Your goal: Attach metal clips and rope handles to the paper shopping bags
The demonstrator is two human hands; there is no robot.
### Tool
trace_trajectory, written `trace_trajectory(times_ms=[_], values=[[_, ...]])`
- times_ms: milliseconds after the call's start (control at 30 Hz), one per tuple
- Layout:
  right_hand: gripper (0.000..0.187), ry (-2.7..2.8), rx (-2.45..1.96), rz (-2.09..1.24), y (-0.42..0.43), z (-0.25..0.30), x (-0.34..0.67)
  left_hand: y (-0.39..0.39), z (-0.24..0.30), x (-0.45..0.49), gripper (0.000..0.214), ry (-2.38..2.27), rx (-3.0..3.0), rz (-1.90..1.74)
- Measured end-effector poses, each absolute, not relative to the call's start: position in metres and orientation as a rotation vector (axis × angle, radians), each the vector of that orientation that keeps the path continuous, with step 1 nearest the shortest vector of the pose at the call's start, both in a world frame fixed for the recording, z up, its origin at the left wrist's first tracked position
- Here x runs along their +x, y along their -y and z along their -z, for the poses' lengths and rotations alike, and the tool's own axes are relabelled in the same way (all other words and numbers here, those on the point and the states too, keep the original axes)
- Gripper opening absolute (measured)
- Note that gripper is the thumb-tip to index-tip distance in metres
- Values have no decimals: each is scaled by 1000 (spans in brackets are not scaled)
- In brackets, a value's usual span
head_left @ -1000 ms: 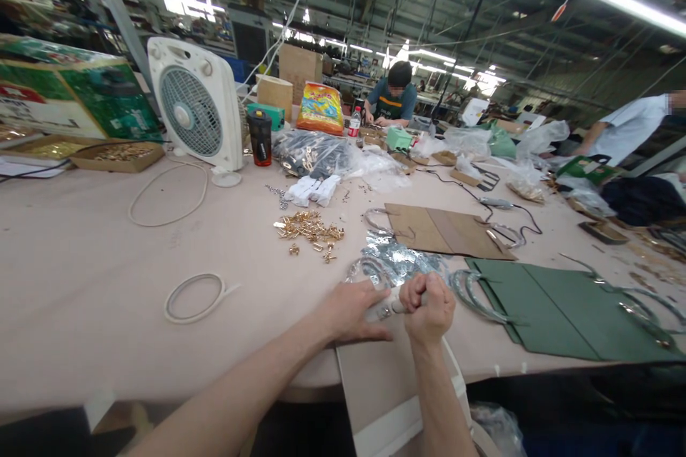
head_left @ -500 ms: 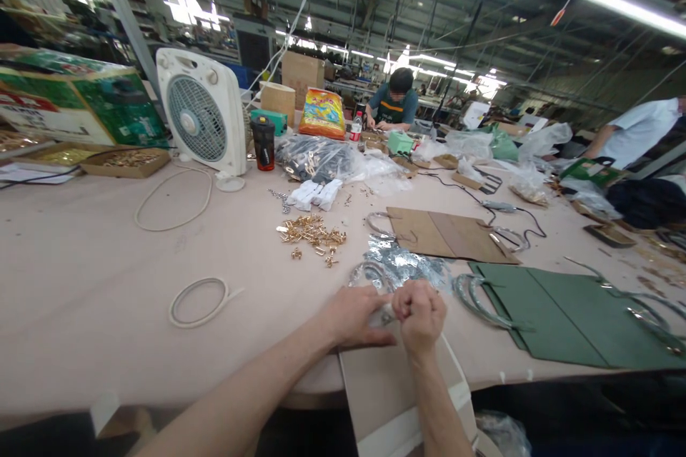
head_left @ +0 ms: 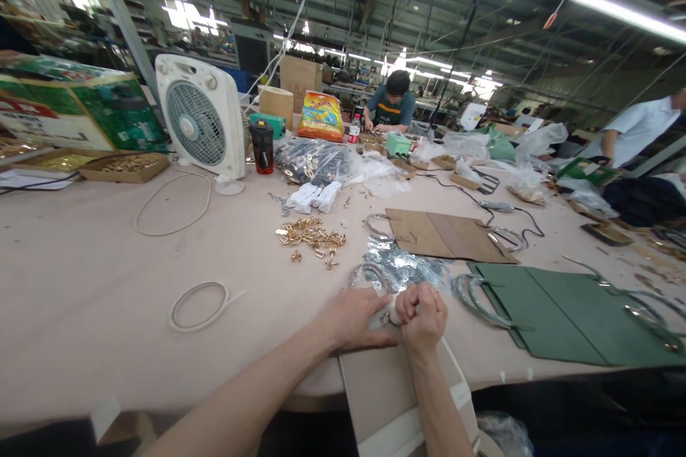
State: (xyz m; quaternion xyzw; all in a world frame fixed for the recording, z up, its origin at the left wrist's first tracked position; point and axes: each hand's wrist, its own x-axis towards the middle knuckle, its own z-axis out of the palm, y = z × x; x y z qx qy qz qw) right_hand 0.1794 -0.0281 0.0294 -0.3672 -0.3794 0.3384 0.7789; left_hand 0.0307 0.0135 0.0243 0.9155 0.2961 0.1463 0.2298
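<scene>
A beige bag panel (head_left: 378, 389) with a pale strip across it lies at the table's front edge and hangs over it. My left hand (head_left: 356, 318) rests on its far end, thumb and fingers spread around a pale spot with a small metal fitting (head_left: 384, 318). My right hand (head_left: 424, 314) is closed in a fist against that same spot; what it grips is hidden. A wrapped loop handle (head_left: 369, 273) shows just beyond my left hand. Behind the hands lie many small shiny metal plates (head_left: 404, 262) and a pile of gold-coloured fittings (head_left: 311, 232).
To the right lie a green bag panel (head_left: 573, 314) and a brown one (head_left: 450, 234), both with wrapped handles. A coiled white cord (head_left: 198, 305), a fan (head_left: 201, 118) and a dark cup (head_left: 262, 146) are on the left. Two people work across the table.
My right hand has shifted very slightly, and a little more of the pale spot and metal fitting shows between the hands. My left hand stays in place.
</scene>
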Motion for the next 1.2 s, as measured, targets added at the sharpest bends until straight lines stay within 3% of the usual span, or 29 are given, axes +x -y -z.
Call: trace_trajectory(times_ms=[200, 733, 1033, 1200], values=[[36, 729, -670, -590, 46, -39, 188, -15, -21, 27, 59, -748, 2522, -409], [35, 756, -663, -628, 51, -17, 165, -18, -19, 27, 50, -757, 2548, -362], [35, 883, -728, -494, 51, -16, 152, -16, -22, 27, 46, -710, 2539, -362], [40, 1021, -905, -430, 43, -9, 151, -19, -29, 27, 33, -661, 2506, -325]])
